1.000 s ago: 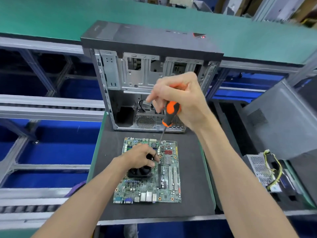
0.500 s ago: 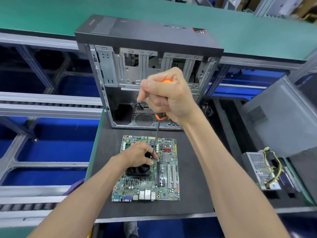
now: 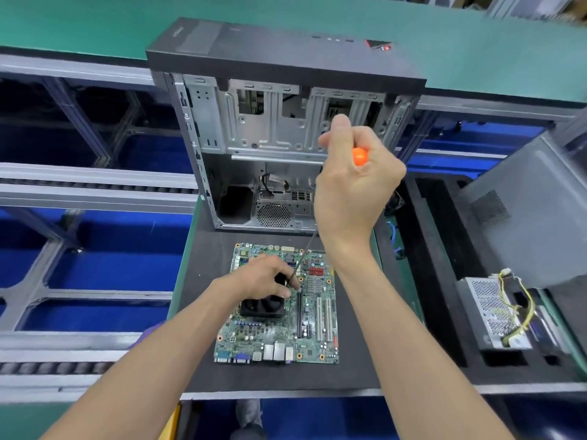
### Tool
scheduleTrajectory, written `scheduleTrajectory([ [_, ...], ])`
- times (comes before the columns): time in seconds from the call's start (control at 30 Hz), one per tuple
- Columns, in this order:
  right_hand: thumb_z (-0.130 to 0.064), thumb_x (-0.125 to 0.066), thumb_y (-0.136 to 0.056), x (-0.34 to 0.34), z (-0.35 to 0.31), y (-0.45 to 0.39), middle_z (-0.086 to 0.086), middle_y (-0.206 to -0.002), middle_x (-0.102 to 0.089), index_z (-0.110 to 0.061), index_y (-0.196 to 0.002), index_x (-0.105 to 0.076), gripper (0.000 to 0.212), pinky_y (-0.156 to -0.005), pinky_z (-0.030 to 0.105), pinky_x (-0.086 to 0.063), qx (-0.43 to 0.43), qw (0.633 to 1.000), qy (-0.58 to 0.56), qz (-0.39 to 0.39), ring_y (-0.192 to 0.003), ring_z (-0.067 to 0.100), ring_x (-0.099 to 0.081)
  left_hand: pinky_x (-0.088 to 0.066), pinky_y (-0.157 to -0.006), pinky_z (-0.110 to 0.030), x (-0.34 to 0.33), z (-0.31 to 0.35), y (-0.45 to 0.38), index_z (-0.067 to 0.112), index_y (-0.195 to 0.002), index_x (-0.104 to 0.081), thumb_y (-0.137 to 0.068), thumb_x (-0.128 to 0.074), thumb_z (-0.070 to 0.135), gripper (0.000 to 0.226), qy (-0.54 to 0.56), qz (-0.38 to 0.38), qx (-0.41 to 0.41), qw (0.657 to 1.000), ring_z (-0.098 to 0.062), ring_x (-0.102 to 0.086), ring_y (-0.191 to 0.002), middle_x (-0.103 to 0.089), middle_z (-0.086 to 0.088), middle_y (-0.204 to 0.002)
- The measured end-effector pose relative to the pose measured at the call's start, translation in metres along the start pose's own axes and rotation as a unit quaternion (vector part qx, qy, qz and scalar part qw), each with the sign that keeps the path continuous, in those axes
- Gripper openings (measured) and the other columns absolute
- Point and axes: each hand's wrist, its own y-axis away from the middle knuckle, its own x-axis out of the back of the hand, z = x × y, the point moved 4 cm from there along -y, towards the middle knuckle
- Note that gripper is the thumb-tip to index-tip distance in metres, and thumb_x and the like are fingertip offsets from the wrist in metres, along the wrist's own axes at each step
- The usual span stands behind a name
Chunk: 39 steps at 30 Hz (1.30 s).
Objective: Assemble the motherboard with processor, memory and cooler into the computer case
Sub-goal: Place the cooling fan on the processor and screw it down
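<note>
The right hand [image 3: 352,192] is curled round the orange-handled screwdriver [image 3: 359,156], only the rounded orange end of the handle showing above the fist, with the thumb raised. The thin dark shaft slants down and to the left from under the hand to a point at the upper right corner of the black square cooler fan [image 3: 262,307]. The left hand [image 3: 266,277] lies over the top of that cooler, its fingers bent round the cooler's upper edge next to the screwdriver tip. The cooler sits on the green rectangular motherboard [image 3: 313,328], which lies flat on the dark grey foam mat of the tabletop [image 3: 206,312], its white and black slots to the right of the cooler and its port connectors along the near edge. Just beyond the board stands the open black and bare-metal computer case [image 3: 270,128], its interior facing the camera. To the right, well apart, a silver perforated power supply with yellow wires [image 3: 490,312] rests in a black foam tray, beside a grey metal side panel [image 3: 524,217].
</note>
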Motion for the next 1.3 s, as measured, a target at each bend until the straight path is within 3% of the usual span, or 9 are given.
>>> scheduleTrajectory([
  [0.13,-0.019,-0.067,-0.094,-0.002,0.004,-0.001,-0.003,-0.051,-0.040,-0.013,-0.069,-0.059,0.027,-0.046,0.034,-0.031,-0.071,0.986,-0.090,-0.124,-0.042,0.021,-0.033,-0.038,-0.105,-0.040,0.000,0.000,0.001,0.037,-0.105,-0.073,-0.082,-0.079,0.032,0.024,-0.018,0.010,-0.003,1.000,-0.015,-0.053,-0.116,-0.064,0.011,-0.118],
  [0.33,-0.014,-0.067,-0.094,0.002,-0.004,-0.013,0.006,-0.048,-0.035,0.012,-0.075,-0.053,0.035,-0.039,0.022,-0.028,-0.098,0.974,-0.130,-0.155,-0.034,0.014,-0.030,-0.044,-0.101,-0.036,0.002,-0.005,0.018,0.027,-0.129,-0.061,-0.073,-0.077,0.057,0.065,-0.054,0.089,0.001,0.995,-0.017,-0.057,-0.115,-0.065,0.004,-0.123],
  [0.4,-0.014,-0.066,-0.094,0.003,-0.012,-0.018,0.009,-0.049,-0.036,0.013,-0.077,-0.054,0.034,-0.039,0.021,-0.029,-0.081,0.974,-0.138,-0.161,-0.034,0.015,-0.031,-0.042,-0.104,-0.041,-0.002,-0.011,0.024,0.032,-0.138,-0.049,-0.059,-0.074,0.074,0.093,-0.084,0.049,0.022,0.995,-0.017,-0.052,-0.120,-0.059,0.007,-0.130],
  [0.5,-0.013,-0.066,-0.094,0.003,-0.020,-0.021,0.011,-0.049,-0.036,0.011,-0.075,-0.054,0.033,-0.039,0.021,-0.030,-0.064,0.973,-0.139,-0.171,-0.034,0.015,-0.031,-0.041,-0.103,-0.041,-0.007,-0.013,0.025,0.027,-0.144,-0.039,-0.042,-0.080,0.075,0.119,-0.154,-0.008,0.027,0.988,-0.018,-0.044,-0.120,-0.053,0.007,-0.132],
  [0.77,-0.010,-0.063,-0.095,-0.009,-0.035,-0.016,0.024,-0.052,-0.028,0.016,-0.075,-0.049,0.036,-0.040,0.019,-0.027,-0.063,0.963,-0.185,-0.185,-0.033,0.016,-0.028,-0.039,-0.103,-0.037,-0.005,-0.012,0.027,0.018,-0.146,-0.034,-0.048,-0.090,0.062,0.121,-0.085,-0.019,0.029,0.996,-0.015,-0.036,-0.116,-0.045,0.007,-0.120],
  [0.87,-0.011,-0.064,-0.094,-0.017,-0.043,-0.018,0.023,-0.052,-0.026,0.016,-0.074,-0.047,0.037,-0.039,0.019,-0.026,-0.060,0.955,-0.213,-0.196,-0.034,0.017,-0.025,-0.036,-0.108,-0.038,0.010,-0.023,0.041,0.037,-0.142,-0.040,-0.064,-0.087,0.048,0.092,0.069,0.072,0.017,0.995,-0.012,-0.039,-0.131,-0.046,0.015,-0.136],
  [0.93,-0.010,-0.063,-0.095,-0.023,-0.044,-0.016,0.023,-0.052,-0.026,0.016,-0.074,-0.047,0.036,-0.039,0.020,-0.026,-0.061,0.953,-0.216,-0.202,-0.034,0.016,-0.026,-0.035,-0.105,-0.036,0.017,-0.038,0.054,0.045,-0.136,-0.044,-0.069,-0.083,0.045,0.077,0.102,0.105,0.013,0.989,-0.009,-0.039,-0.131,-0.046,0.024,-0.131],
  [1.1,-0.007,-0.063,-0.094,-0.030,-0.038,-0.006,0.023,-0.051,-0.025,0.015,-0.072,-0.046,0.035,-0.038,0.021,-0.024,-0.077,0.955,-0.207,-0.198,-0.035,0.016,-0.024,-0.039,-0.109,-0.038,0.002,-0.041,0.059,0.029,-0.144,-0.036,-0.045,-0.086,0.061,0.115,-0.050,0.044,0.038,0.997,-0.015,-0.043,-0.128,-0.045,0.008,-0.140],
  [1.3,-0.007,-0.062,-0.094,-0.026,-0.036,-0.009,0.026,-0.052,-0.025,0.017,-0.074,-0.046,0.035,-0.038,0.021,-0.024,-0.071,0.957,-0.201,-0.197,-0.036,0.017,-0.024,-0.054,-0.087,-0.035,0.000,-0.042,0.052,0.038,-0.126,-0.045,-0.042,-0.080,0.053,0.093,-0.051,0.102,0.018,0.993,-0.008,-0.056,-0.102,-0.054,0.018,-0.115],
])
